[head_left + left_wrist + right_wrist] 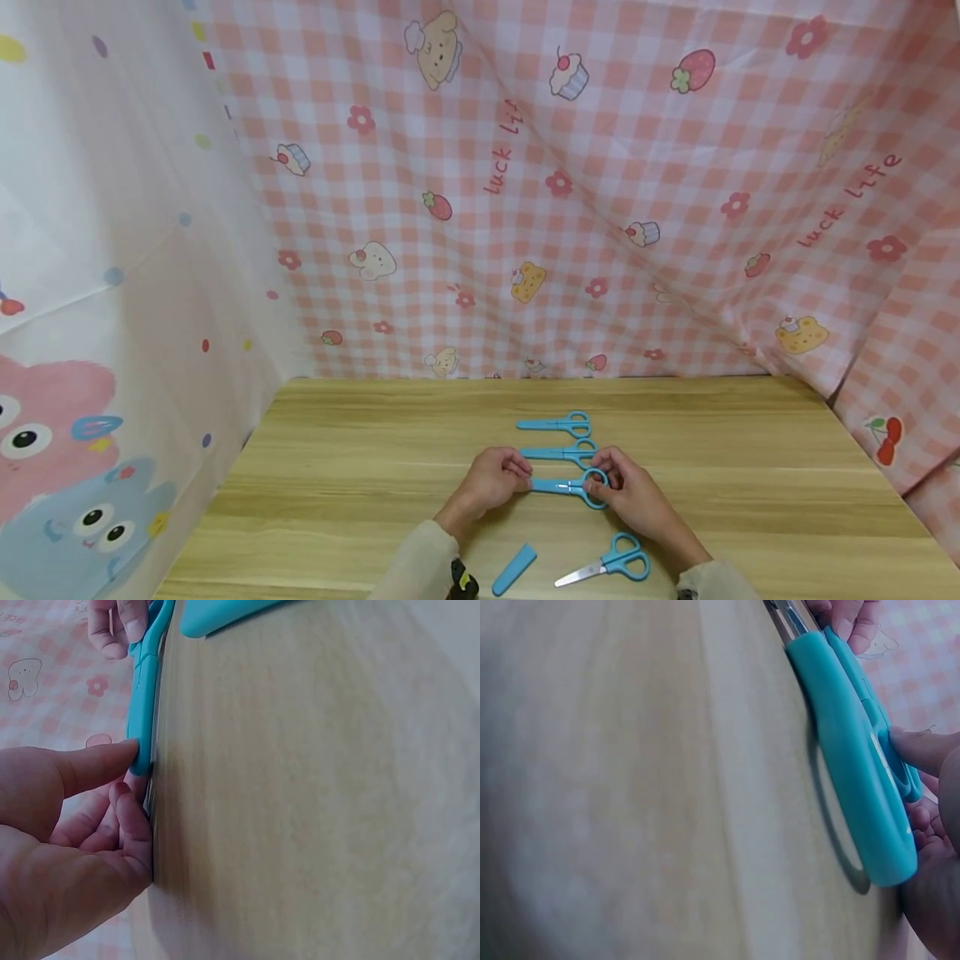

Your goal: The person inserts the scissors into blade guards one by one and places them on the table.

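Note:
Blue sheathed scissors [557,486] lie crosswise between the two hands in the head view. My left hand [489,481] pinches the tip of their sheath; in the left wrist view its thumb lies on the sheath end [140,754]. My right hand [633,493] grips the handle loops, with its thumb at the loop in the right wrist view. Just beyond lie two more pairs in sheaths, a middle pair [546,454] and a far pair [551,424], roughly parallel, handles to the right.
Nearer the body, scissors with bare blades [611,564] lie on the wooden table [337,500], and a loose blue sheath [515,570] lies to their left. A pink checked cloth [480,233] hangs behind the table, and a white patterned cloth [165,275] on the left.

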The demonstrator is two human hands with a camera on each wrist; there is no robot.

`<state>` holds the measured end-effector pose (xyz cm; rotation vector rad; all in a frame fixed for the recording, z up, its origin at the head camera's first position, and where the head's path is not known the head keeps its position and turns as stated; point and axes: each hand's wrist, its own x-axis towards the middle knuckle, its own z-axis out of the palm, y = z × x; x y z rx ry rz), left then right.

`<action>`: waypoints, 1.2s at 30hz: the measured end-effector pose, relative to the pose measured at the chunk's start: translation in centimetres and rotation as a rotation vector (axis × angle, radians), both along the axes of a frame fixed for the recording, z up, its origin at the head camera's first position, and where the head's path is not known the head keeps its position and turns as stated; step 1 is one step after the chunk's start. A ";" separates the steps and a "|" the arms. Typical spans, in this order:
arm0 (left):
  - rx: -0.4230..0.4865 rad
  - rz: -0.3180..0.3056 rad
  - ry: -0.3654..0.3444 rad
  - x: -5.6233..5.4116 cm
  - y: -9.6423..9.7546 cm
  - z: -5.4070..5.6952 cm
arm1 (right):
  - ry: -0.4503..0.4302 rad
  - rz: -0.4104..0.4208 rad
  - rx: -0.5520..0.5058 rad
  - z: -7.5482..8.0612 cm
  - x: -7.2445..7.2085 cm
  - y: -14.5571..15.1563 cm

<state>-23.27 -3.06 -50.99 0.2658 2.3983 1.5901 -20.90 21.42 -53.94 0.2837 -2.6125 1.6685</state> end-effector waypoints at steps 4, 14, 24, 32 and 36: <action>-0.009 0.001 0.004 0.0 0.0 -0.1 | -0.003 -0.011 0.018 0.1 0.0 0.0; -0.013 0.005 0.016 -0.1 0.2 -0.3 | -0.041 -0.042 0.054 0.4 0.1 -0.2; -0.006 0.018 0.018 0.1 0.3 -0.3 | -0.052 -0.054 0.055 0.4 0.1 -0.2; 0.002 0.015 0.025 0.3 0.3 -0.2 | -0.051 -0.057 0.042 0.3 0.1 -0.1; 0.006 0.026 0.030 0.2 0.2 -0.2 | -0.040 -0.041 0.024 0.5 0.1 -0.1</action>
